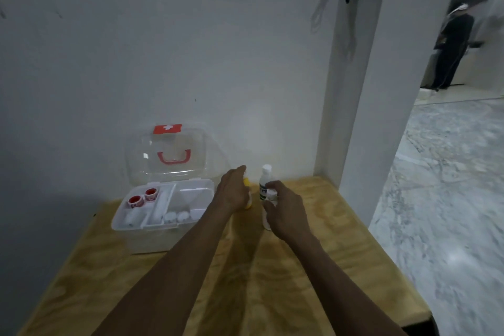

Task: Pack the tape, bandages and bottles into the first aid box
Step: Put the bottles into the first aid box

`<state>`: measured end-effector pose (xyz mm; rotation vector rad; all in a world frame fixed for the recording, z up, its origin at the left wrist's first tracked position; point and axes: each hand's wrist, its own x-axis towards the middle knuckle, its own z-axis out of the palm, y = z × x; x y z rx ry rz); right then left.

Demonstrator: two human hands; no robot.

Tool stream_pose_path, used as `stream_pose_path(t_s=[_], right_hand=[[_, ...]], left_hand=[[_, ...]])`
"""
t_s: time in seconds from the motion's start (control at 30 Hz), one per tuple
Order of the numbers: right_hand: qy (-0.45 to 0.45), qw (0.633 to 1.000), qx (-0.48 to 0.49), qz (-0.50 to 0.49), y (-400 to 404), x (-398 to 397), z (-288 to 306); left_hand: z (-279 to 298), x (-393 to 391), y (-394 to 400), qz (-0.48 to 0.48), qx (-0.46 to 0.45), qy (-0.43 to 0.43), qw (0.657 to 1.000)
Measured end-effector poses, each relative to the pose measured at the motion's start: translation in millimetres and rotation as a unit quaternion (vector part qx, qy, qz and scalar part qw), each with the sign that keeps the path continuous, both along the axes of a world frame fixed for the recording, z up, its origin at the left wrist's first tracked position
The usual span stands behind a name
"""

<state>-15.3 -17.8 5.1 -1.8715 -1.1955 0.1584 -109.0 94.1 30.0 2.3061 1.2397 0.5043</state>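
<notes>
Reaching w/ left hand (234,190) closing on yellow bottle (247,194), right hand (283,213) gripping white bottle (265,185); tape rolls (143,197) already in first aid box (163,237), bottles left.

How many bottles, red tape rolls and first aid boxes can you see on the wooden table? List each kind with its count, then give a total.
Bottles: 3, a yellow bottle, a tall white bottle and a nearer white bottle, all partly hidden by the hands.
Red tape rolls: 2, both in the box.
First aid box: 1, lid open.
Total: 6
</notes>
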Motion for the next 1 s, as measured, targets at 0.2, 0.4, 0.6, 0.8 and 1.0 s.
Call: stream_pose_path(t_s=[0.2, 0.4, 0.6, 0.8, 1.0], right_hand=[[-0.023, 0.998, 0.062, -0.001, 3.1, 5.0, -11.7], [-0.014, 0.998, 0.062, 0.001, 2.5, 5.5, 2.4], [-0.029, 0.991, 0.129, 0.026, 2.6, -19.7, 70.5], [0.009, 0.985, 0.143, 0.095, 34.0, -70.4, 107.5], [-0.025, 0.989, 0.077, 0.124, 66.0, -99.8, 88.5]], left_hand=[[-3.8, 8.5, -0.8, 0.031, 0.056, -0.064, 0.996], [0.8, 0.8, -8.5, 0.025, 0.080, -0.108, 0.991], [53.7, -51.6, -13.4, 0.034, 0.159, -0.163, 0.973], [88.6, -127.4, -1.8, 0.121, 0.177, -0.148, 0.965], [71.0, -147.9, 7.6, 0.116, 0.167, -0.131, 0.970]])
